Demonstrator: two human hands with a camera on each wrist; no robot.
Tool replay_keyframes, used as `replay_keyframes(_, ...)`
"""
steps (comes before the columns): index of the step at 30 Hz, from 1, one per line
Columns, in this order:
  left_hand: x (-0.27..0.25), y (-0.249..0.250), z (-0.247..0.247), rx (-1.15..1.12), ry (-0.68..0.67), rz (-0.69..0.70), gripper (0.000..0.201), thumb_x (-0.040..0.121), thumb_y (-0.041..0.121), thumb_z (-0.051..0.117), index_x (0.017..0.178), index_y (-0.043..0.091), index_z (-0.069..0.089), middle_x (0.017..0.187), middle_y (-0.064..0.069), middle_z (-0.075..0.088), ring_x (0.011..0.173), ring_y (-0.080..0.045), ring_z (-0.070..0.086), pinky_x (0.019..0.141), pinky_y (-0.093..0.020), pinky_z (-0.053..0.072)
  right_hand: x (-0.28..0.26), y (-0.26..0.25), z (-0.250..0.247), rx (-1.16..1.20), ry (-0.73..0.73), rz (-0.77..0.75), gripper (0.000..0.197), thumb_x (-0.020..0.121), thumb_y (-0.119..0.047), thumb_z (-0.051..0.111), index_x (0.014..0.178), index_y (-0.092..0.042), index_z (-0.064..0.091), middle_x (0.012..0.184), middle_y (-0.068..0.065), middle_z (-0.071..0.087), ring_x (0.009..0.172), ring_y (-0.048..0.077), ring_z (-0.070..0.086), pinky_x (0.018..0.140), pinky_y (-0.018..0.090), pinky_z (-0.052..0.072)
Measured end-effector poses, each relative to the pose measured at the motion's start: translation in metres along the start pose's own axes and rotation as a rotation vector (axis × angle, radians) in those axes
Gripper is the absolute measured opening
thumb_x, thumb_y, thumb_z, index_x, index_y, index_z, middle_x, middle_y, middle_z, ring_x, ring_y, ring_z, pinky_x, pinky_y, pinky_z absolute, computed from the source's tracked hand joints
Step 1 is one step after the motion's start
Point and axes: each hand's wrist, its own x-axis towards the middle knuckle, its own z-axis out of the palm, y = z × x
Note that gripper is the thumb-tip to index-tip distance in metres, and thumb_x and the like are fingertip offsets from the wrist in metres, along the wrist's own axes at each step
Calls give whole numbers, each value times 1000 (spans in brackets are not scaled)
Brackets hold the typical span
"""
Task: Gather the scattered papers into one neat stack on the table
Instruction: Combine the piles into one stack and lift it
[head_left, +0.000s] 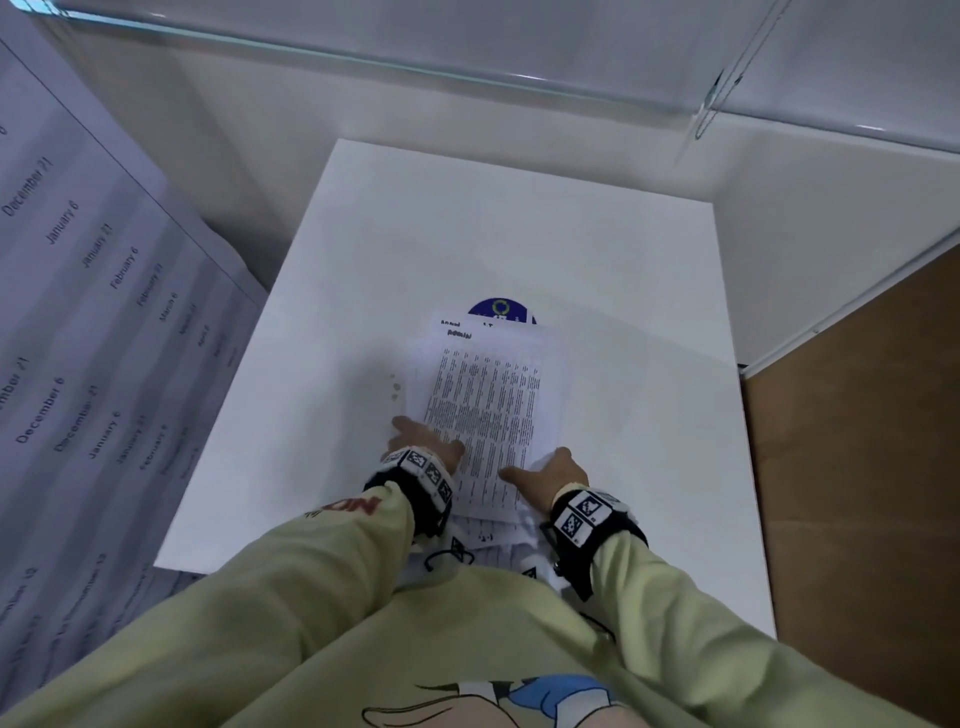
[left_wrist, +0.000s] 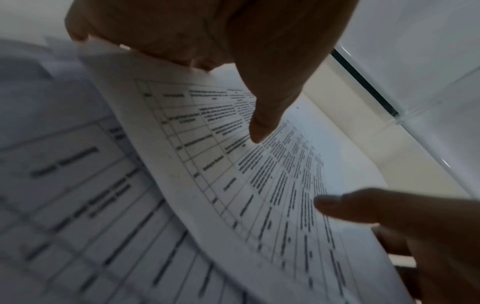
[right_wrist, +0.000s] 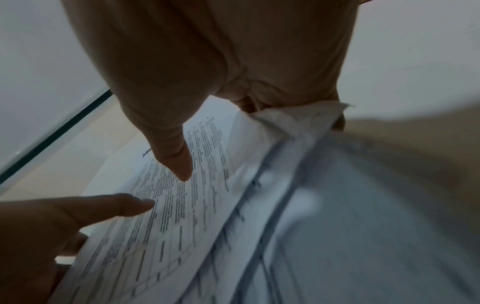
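A loose stack of printed papers (head_left: 485, 410) lies in the middle of the white table (head_left: 519, 234), its sheets fanned and not squared. My left hand (head_left: 426, 441) grips the stack's near left edge. In the left wrist view its thumb (left_wrist: 259, 123) presses on the top sheet (left_wrist: 233, 185) and the fingers curl under the edge. My right hand (head_left: 550, 470) grips the near right edge the same way, with its thumb (right_wrist: 176, 160) on the top sheet (right_wrist: 182, 216) and its fingers tucked beneath. The lower sheets are blurred in both wrist views.
A round blue mark (head_left: 501, 310) shows just past the far end of the stack. A large sheet printed with dates (head_left: 104, 312) hangs at the left of the table. A glass panel (head_left: 467, 67) runs behind, and a brown surface (head_left: 857, 441) lies to the right.
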Motion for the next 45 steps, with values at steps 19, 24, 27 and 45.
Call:
replay_keyframes(19, -13, -3, -77, -501, -159, 878, 45, 74, 21, 63, 118, 12, 61, 109, -9, 69, 99, -23, 68, 86, -43, 57, -21, -22, -85, 563, 131, -417, 76, 57, -61, 84, 102, -4, 62, 83, 4, 65, 66, 21, 60, 69, 32, 52)
replay_keyframes(24, -45, 34, -79, -669, 246, 815, 41, 76, 28, 56, 112, 10, 62, 96, -3, 67, 87, -23, 64, 78, -32, 52, -54, -65, -106, 626, 313, -648, 16, 86, -31, 72, 96, -19, 68, 85, -4, 71, 78, 14, 68, 63, 14, 54)
replay_keyframes(27, -62, 52, -78, -778, 326, 808, 36, 84, 23, 62, 115, 4, 62, 93, 0, 65, 81, -16, 61, 76, -28, 50, -69, -74, -102, 661, 407, -786, 5, 90, -23, 68, 85, -26, 67, 82, -2, 71, 75, 15, 67, 69, 28, 58)
replay_keyframes(45, -61, 53, -71, -679, 255, 884, 40, 85, 27, 56, 124, 16, 54, 114, 1, 64, 103, -13, 60, 89, -29, 47, -44, -44, -94, 749, 380, -667, 14, 90, -18, 68, 104, -17, 69, 98, 5, 74, 92, 20, 70, 83, 27, 52)
